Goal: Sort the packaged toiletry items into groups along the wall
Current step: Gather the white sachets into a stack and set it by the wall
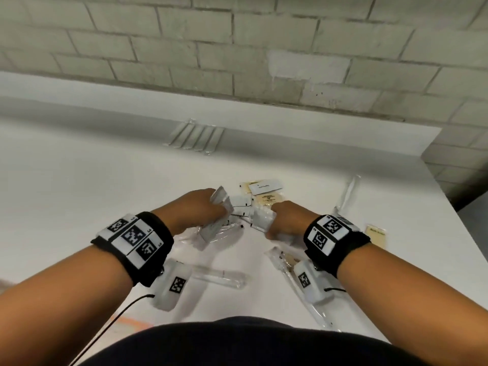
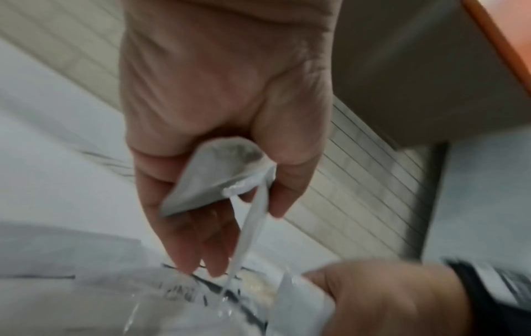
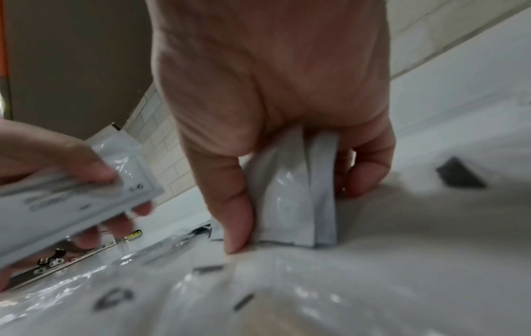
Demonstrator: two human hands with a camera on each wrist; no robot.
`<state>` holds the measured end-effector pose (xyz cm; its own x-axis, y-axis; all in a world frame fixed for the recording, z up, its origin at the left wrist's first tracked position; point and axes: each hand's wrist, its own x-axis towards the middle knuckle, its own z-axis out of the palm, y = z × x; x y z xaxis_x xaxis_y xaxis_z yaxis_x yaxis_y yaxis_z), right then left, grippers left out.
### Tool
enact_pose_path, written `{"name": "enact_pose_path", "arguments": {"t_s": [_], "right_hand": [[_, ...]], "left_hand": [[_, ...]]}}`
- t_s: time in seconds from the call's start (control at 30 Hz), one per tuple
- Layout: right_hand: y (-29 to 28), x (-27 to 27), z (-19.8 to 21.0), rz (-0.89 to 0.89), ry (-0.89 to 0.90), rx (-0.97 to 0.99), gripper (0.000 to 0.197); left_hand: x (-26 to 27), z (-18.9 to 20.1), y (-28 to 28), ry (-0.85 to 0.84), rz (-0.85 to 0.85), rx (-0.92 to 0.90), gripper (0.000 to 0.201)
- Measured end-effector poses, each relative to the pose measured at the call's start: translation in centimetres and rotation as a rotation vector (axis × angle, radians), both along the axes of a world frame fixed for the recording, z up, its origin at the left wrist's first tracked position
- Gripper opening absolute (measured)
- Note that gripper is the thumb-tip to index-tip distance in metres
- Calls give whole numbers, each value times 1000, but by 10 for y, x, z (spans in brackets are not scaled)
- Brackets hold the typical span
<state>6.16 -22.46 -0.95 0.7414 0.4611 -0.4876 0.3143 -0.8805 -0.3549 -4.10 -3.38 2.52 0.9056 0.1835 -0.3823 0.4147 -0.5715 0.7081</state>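
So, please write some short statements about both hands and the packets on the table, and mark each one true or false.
1. The left hand holds white sachets. True.
2. The right hand is empty. False: it grips white packets.
3. A row of clear long packets lies near the wall. True.
4. The table is black. False: it is white.
5. A tan packet lies beside the right wrist. True.
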Motion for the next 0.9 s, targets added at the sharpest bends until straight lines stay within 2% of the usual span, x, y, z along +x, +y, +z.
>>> {"name": "enact_pose_path", "arguments": {"t_s": [0.1,0.23,0.3,0.43,0.5,0.57,0.6,0.67,0.7,0.8,0.9], "right_hand": [[2,-2,-2,5,-66,27,70],[7,0,-3,-46,26,-6,74],[8,1,-3,-88,74,-5,64],[6,-6,-1,-26,-105,-57,30],[2,-3,9,-6,-125,-43,21],[-3,8,27,-93,-97,104,12],[-3,12,37,-189,-12,284,14],[5,11,58,-325,246,705,32],[14,9,67,-351,347,838,40],[48,-2,81,-309,432,935,44],[67,-13,87,-307,347,905,33]], "left_hand": [[-2,7,8,-63,142,-337,20],[4,4,12,-127,266,-478,23],[7,4,16,-144,313,-555,23],[9,5,23,-153,331,-664,11],[9,3,28,-168,348,-701,10],[10,4,36,-216,412,-735,7],[12,6,40,-249,451,-758,7],[17,11,40,-323,490,-835,9],[20,17,38,-352,480,-888,12],[27,35,25,-353,376,-1002,30],[30,49,16,-277,265,-1122,46]]}}
